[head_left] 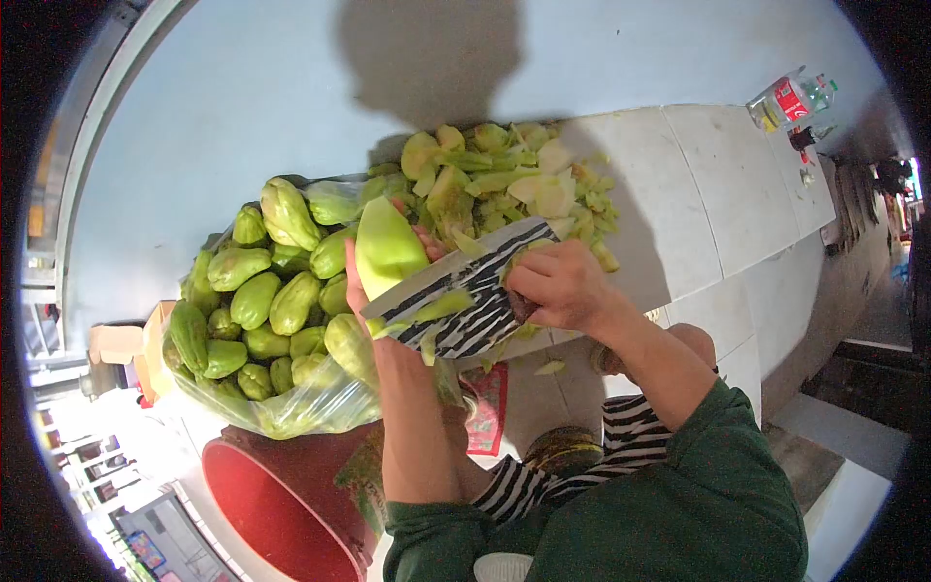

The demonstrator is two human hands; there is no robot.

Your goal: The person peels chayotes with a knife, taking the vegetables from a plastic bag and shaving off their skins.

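Observation:
A pale green peeled chayote (386,247) is in my left hand (356,279), with the fingers wrapped round its far side and partly hidden. My right hand (562,283) is closed around the handle of a broad-bladed cleaver (485,308). Its shiny blade mirrors black and white stripes and lies against or just beside the chayote; I cannot tell whether they touch. Strips of peel (444,305) cling to the blade. Behind it, a heap of chayote peelings (504,179) covers part of the tiled ledge.
A clear plastic bag full of whole chayotes (272,301) stands at the left. Below it is a red bucket (281,509) on its side or tilted. Plastic bottles (790,102) lie at the far right of the tiled ledge (669,184), which runs along a pale wall (223,107).

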